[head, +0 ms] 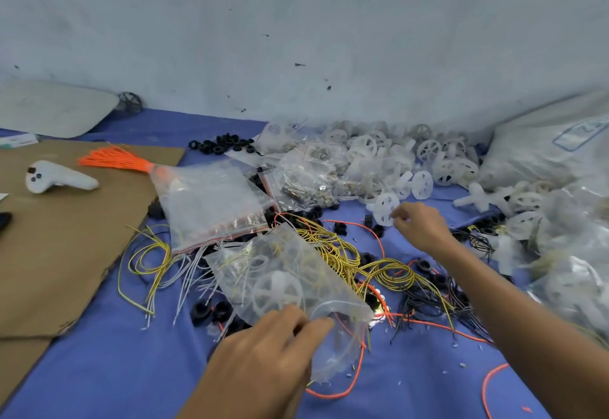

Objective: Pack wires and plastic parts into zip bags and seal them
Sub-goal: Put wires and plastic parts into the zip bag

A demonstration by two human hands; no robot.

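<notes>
Left of the zip bag point(280, 273) lies cardboard point(66, 237). The left hand point(263, 346) pinches the bag's near mouth on the blue tabletop point(115, 369). Yellow wires point(389, 270) lie just right of the bag. Beyond them, the right hand point(420, 229) pinches a white plastic wheel point(382, 207).

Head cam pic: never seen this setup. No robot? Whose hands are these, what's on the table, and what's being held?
No robot here: a person works with bare hands, and the single camera sits on their head, looking forward and down. The left hand holds a clear zip bag near its open mouth; white parts and thin wires are inside. The right hand reaches to a white plastic wheel; whether it grips it is unclear. On the blue surface lie yellow wires, black rings, a stack of clear zip bags and a cardboard sheet.
</notes>
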